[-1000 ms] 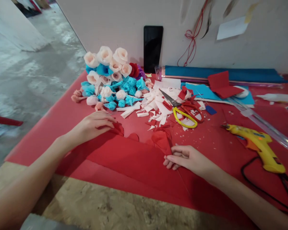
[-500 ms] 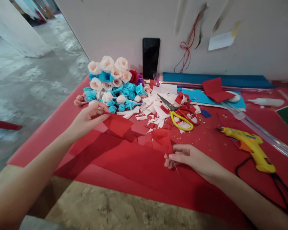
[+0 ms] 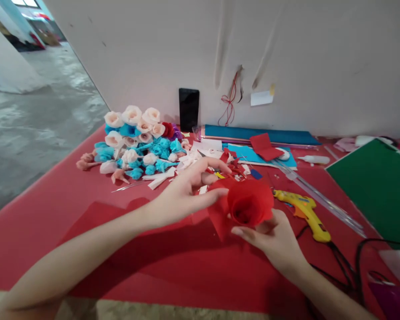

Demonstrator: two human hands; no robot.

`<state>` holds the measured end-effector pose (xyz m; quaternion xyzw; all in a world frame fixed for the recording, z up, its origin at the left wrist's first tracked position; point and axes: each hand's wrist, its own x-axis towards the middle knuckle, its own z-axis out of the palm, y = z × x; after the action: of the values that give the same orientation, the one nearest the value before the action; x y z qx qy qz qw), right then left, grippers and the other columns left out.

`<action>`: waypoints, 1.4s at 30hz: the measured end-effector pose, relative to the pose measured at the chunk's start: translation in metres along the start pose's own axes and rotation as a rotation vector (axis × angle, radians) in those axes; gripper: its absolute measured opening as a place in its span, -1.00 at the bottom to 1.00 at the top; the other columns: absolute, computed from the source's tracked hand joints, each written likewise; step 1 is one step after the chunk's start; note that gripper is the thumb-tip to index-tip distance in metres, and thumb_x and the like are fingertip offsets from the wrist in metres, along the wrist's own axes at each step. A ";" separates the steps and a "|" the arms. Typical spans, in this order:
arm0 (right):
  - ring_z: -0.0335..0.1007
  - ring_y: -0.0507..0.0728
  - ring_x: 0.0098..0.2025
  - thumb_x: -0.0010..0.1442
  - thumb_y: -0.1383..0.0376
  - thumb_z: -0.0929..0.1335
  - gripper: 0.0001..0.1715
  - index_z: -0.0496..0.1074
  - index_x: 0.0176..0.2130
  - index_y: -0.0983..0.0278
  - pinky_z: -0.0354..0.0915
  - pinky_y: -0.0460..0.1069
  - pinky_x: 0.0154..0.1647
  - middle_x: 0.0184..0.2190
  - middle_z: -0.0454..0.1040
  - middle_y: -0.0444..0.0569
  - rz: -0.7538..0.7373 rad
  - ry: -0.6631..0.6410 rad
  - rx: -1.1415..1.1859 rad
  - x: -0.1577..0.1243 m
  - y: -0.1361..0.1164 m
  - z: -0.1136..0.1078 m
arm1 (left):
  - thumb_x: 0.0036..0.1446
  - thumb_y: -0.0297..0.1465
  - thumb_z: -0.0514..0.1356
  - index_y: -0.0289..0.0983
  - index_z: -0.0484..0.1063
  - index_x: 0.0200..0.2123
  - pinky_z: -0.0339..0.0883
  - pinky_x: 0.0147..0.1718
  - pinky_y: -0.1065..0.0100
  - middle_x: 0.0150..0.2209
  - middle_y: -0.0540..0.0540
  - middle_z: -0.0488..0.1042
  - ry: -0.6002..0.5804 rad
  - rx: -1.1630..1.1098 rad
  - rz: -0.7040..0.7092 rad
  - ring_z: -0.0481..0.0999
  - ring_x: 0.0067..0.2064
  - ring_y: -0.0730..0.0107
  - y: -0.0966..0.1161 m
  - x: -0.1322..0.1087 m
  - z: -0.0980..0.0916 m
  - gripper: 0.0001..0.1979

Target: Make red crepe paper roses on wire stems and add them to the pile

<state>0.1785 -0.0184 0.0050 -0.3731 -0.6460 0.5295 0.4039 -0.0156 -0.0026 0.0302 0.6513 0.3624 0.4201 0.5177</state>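
Note:
A red paper flower (image 3: 248, 206) with a dark rolled centre is tilted with its opening toward me. My right hand (image 3: 276, 235) is closed around its underside, the fingers partly hidden behind the petals. At the flower's left side is my left hand (image 3: 195, 186), its thumb and curled fingers on a loose red paper piece (image 3: 219, 220) that hangs against the petals. The index finger arches over the top. Behind this hand, scissors with a yellow handle (image 3: 219, 176) lie mostly hidden among paper scraps (image 3: 160, 177).
White and blue paper flowers (image 3: 133, 140) are piled at the back left. A dark phone (image 3: 189, 109) leans on the wall. To the right lie a yellow glue gun (image 3: 303, 211) with a black cord, a white bottle (image 3: 315, 159) and a green board (image 3: 373, 191).
My left hand has brought the red paper piece rightward to the flower. My right hand has lifted and turned the flower so its opening faces me. The view has shifted right.

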 end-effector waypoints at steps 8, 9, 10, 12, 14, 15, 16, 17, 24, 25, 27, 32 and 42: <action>0.45 0.18 -0.24 -0.03 0.28 0.44 -0.78 0.48 -0.29 0.27 0.44 0.01 -0.24 -0.34 0.51 -0.04 -0.076 0.167 -0.013 -0.004 -0.001 0.000 | 0.20 -0.37 0.03 -0.24 0.42 -0.20 0.33 -0.11 0.38 -0.23 -0.07 0.50 -0.018 -0.027 0.136 0.45 -0.13 0.35 -0.019 -0.012 0.034 -0.81; 0.45 0.19 -0.23 -0.02 0.28 0.44 -0.78 0.48 -0.28 0.26 0.43 0.02 -0.23 -0.32 0.51 -0.03 -0.088 0.169 -0.038 -0.004 0.000 0.000 | 0.23 -0.40 -0.01 -0.24 0.43 -0.22 0.32 -0.10 0.39 -0.24 -0.05 0.50 0.005 0.023 0.157 0.45 -0.16 0.38 -0.019 -0.013 0.036 -0.78; 0.44 0.19 -0.22 -0.02 0.29 0.44 -0.79 0.48 -0.29 0.26 0.43 0.03 -0.22 -0.31 0.50 -0.02 -0.107 0.175 -0.069 -0.003 0.000 0.000 | 0.24 -0.41 -0.05 -0.23 0.43 -0.22 0.30 -0.09 0.40 -0.23 -0.04 0.50 0.033 0.051 0.175 0.44 -0.17 0.40 -0.020 -0.014 0.037 -0.75; 0.43 0.19 -0.20 -0.03 0.31 0.44 -0.86 0.47 -0.36 0.26 0.41 0.03 -0.18 -0.28 0.49 -0.01 -0.150 0.201 -0.127 -0.003 0.003 0.001 | 0.26 -0.41 -0.08 -0.21 0.42 -0.16 0.29 -0.07 0.41 -0.19 -0.03 0.49 0.068 0.031 0.174 0.44 -0.16 0.42 -0.020 -0.016 0.039 -0.71; 0.42 0.17 -0.20 -0.04 0.34 0.44 -0.89 0.43 -0.42 0.27 0.40 0.03 -0.17 -0.29 0.48 -0.01 -0.185 0.226 -0.149 -0.002 0.006 0.002 | 0.27 -0.37 -0.09 -0.20 0.40 -0.09 0.28 -0.05 0.40 -0.15 -0.04 0.49 0.074 -0.040 0.134 0.43 -0.13 0.40 -0.021 -0.018 0.041 -0.69; 0.42 0.16 -0.23 -0.05 0.34 0.44 -0.88 0.41 -0.44 0.27 0.40 0.02 -0.19 -0.30 0.47 -0.01 -0.191 0.232 -0.149 -0.001 0.007 0.003 | 0.27 -0.35 -0.10 -0.20 0.39 -0.07 0.28 -0.04 0.39 -0.14 -0.04 0.48 0.073 -0.072 0.113 0.44 -0.12 0.38 -0.022 -0.019 0.042 -0.68; 0.41 0.14 -0.25 -0.05 0.35 0.44 -0.86 0.39 -0.44 0.28 0.40 0.01 -0.21 -0.32 0.47 -0.02 -0.191 0.238 -0.147 -0.001 0.009 0.003 | 0.27 -0.33 -0.09 -0.21 0.40 -0.06 0.28 -0.04 0.39 -0.13 -0.05 0.48 0.071 -0.091 0.093 0.44 -0.11 0.37 -0.022 -0.020 0.042 -0.68; 0.41 0.13 -0.27 -0.06 0.35 0.45 -0.85 0.39 -0.44 0.29 0.39 0.00 -0.23 -0.34 0.47 -0.02 -0.188 0.239 -0.143 0.000 0.010 0.004 | 0.26 -0.30 -0.08 -0.21 0.40 -0.06 0.28 -0.04 0.39 -0.11 -0.06 0.48 0.071 -0.096 0.075 0.44 -0.11 0.36 -0.022 -0.021 0.043 -0.67; 0.41 0.11 -0.29 -0.07 0.37 0.45 -0.84 0.42 -0.39 0.27 0.39 0.01 -0.23 -0.37 0.45 -0.07 -0.125 0.242 -0.045 -0.001 0.012 0.008 | 0.23 -0.27 -0.01 -0.14 0.41 -0.06 0.20 0.06 0.42 0.00 0.01 0.43 0.104 -0.147 0.033 0.40 -0.03 0.36 -0.023 -0.024 0.048 -0.70; 0.41 0.12 -0.27 -0.07 0.35 0.45 -0.83 0.43 -0.39 0.27 0.39 0.02 -0.21 -0.34 0.45 -0.06 -0.117 0.236 -0.038 -0.001 0.011 0.008 | 0.22 -0.27 0.00 -0.15 0.42 -0.07 0.18 0.07 0.42 -0.02 0.01 0.44 0.110 -0.184 0.017 0.40 -0.02 0.36 -0.024 -0.024 0.048 -0.71; 0.40 0.15 -0.20 -0.06 0.31 0.46 -0.84 0.44 -0.40 0.26 0.37 0.04 -0.16 -0.28 0.45 -0.03 -0.091 0.220 -0.030 0.000 0.010 0.007 | 0.22 -0.27 0.01 -0.19 0.46 -0.13 0.21 0.05 0.40 -0.10 0.00 0.49 0.139 -0.277 -0.037 0.41 -0.04 0.34 -0.027 -0.023 0.048 -0.71; 0.34 0.17 -0.06 -0.05 0.28 0.46 -0.85 0.47 -0.38 0.22 0.28 0.07 0.01 -0.19 0.45 -0.08 -0.026 0.169 0.073 0.002 0.009 0.000 | 0.17 -0.26 0.06 -0.22 0.49 -0.19 0.22 0.03 0.36 -0.17 -0.02 0.51 0.244 -0.395 -0.185 0.40 -0.02 0.29 -0.027 -0.014 0.043 -0.73; 0.36 0.03 -0.08 0.09 0.36 0.39 -0.81 0.48 -0.25 0.09 0.24 -0.07 0.01 -0.19 0.47 -0.18 -0.099 0.273 0.193 0.010 0.005 -0.023 | 0.05 -0.41 0.10 -0.33 0.49 -0.34 0.31 -0.33 0.43 -0.42 -0.02 0.52 -0.047 0.508 -0.158 0.43 -0.39 0.45 -0.048 0.023 0.000 -0.82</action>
<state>0.1959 0.0005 0.0040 -0.3687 -0.5490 0.5130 0.5473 -0.0088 0.0277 -0.0130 0.7396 0.4937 0.2586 0.3773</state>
